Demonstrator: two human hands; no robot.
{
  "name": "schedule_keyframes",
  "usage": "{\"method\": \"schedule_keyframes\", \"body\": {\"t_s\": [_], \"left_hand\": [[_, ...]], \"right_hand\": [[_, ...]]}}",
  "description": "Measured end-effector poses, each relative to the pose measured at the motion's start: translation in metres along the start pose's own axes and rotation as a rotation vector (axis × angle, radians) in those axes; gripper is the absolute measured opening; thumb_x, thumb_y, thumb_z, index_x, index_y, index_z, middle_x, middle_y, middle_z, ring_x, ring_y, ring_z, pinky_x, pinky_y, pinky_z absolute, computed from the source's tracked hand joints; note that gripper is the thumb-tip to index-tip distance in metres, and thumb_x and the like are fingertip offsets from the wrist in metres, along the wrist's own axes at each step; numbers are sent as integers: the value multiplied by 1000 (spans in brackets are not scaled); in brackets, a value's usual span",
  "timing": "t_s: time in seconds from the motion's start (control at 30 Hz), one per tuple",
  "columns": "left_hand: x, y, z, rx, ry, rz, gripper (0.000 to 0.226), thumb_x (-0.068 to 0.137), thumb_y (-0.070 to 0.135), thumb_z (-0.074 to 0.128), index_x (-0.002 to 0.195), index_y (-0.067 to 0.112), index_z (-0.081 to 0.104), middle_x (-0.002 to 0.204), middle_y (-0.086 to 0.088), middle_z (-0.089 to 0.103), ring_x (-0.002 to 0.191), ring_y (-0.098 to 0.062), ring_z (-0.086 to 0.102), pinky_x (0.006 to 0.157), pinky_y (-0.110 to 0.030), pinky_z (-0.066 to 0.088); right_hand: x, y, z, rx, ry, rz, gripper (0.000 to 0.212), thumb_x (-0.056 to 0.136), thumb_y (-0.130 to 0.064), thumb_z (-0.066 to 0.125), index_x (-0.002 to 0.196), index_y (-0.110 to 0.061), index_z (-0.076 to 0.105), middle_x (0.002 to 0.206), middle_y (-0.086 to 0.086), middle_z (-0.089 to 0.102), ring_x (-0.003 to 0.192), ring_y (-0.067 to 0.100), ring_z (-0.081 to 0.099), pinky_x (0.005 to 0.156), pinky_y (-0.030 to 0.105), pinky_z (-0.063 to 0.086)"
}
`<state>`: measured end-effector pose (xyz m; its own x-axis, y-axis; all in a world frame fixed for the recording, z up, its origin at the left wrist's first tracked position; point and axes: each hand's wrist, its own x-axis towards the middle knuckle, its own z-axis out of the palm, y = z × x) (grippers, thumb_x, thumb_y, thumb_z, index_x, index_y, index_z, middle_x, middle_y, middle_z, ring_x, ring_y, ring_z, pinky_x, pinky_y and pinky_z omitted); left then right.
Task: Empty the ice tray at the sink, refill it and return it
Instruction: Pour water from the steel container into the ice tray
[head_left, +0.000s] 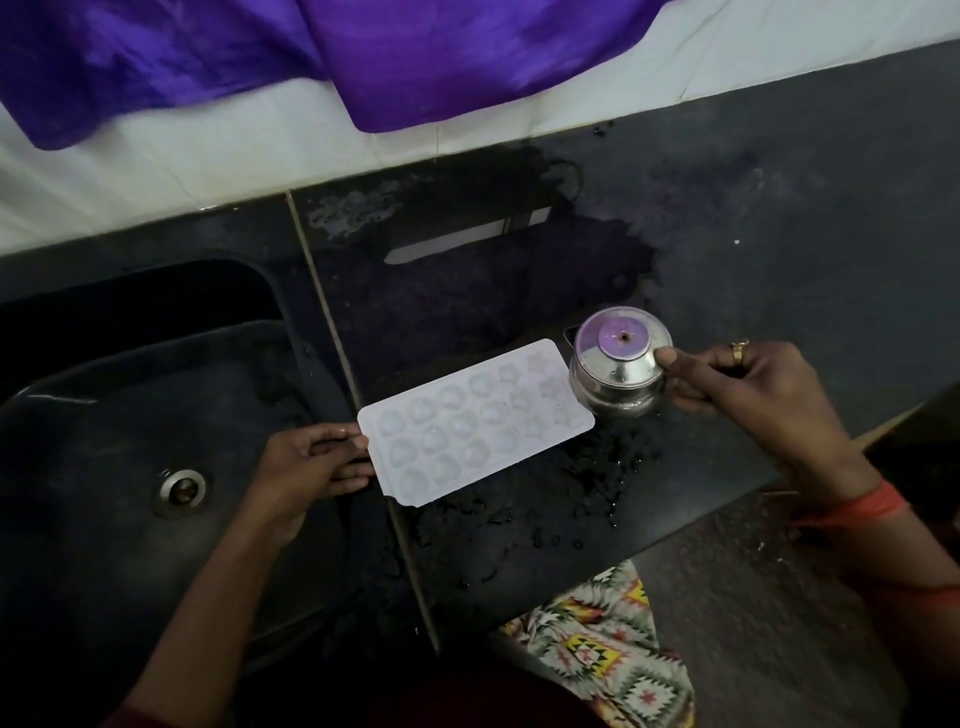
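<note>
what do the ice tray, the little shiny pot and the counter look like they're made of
The ice tray looks like white plastic, matte and slightly translucent, with moulded round and star-shaped cups. The pot is probably stainless steel, polished: its surface mirrors the purple cloth above. The countertop seems to be dark polished stone, perhaps granite, speckled and glossy where wet.

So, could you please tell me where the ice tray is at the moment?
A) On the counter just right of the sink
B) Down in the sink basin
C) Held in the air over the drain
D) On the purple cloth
A: the ice tray lies on the dark counter beside the sink, the left hand gripping its end nearest the sink.
</note>
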<state>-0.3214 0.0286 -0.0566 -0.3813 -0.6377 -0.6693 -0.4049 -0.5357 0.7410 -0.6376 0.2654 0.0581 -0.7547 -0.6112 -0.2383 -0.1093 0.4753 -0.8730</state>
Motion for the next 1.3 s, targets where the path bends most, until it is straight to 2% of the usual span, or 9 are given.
{"method": "schedule_keyframes", "body": {"t_s": [0.17,0.3,0.43,0.6,0.77,0.93,1.1,1.17,1.3], "left_hand": [[2,-1,0,-15,12,-9,12,88,5,72,100,4,71,84,-12,77,71,-21,76,57,-25,60],[2,-1,0,-23,12,-9,11,88,4,71,99,3,70,81,-11,77,70,-21,76,56,-24,60],[3,-1,0,-25,12,-13,12,88,4,71,99,3,70,82,-12,77,70,-21,76,57,-25,61],[2,-1,0,-27,11,-14,13,88,3,71,101,2,70,83,-13,77,70,-21,76,60,-26,62],[-1,1,1,-29,10,-11,12,89,1,69,101,1,70,84,-14,76,67,-18,75,59,-25,61],[-1,1,1,-21,6,-10,14,89,0,69,103,0,69,89,-17,75,67,-17,75,59,-24,61],[-1,1,0,-20,0,-10,15,89,0,68,105,-1,69,92,-19,75,69,-18,75,59,-24,61],[-1,1,1,-23,-2,-10,16,90,0,68,105,-2,68,91,-19,75,68,-18,75,59,-24,61],[-1,1,1,-31,0,-13,15,89,-1,68,104,-2,68,91,-19,75,68,-19,75,60,-25,62]], "right_hand": [[2,-2,-1,-32,-32,11,33,73,-55,80,75,-23,80,71,0,77,70,12,76,63,11,54],[5,-4,-1,-59,-27,35,36,71,-59,80,74,-23,80,70,-2,77,69,12,76,61,9,53],[9,-3,-1,-77,-28,61,39,68,-61,81,76,-23,80,72,-1,77,71,13,76,68,18,59],[10,-3,-1,-93,-44,70,43,65,-64,80,79,-23,81,74,-1,78,73,14,76,71,20,60],[8,-6,1,-89,-48,80,40,67,-60,80,79,-22,80,75,-1,78,72,13,76,62,11,55],[9,-6,0,-134,-48,91,39,71,-56,80,79,-18,80,75,0,78,72,13,76,72,17,59],[7,-12,1,-125,-44,81,32,75,-46,80,77,-14,79,69,-2,76,63,6,73,55,5,49],[7,-14,1,-124,-48,87,31,75,-45,79,78,-15,79,71,-1,77,64,7,74,56,6,51],[9,-13,1,-135,-55,103,33,74,-47,80,79,-14,80,76,1,78,72,13,76,69,17,60]]}}
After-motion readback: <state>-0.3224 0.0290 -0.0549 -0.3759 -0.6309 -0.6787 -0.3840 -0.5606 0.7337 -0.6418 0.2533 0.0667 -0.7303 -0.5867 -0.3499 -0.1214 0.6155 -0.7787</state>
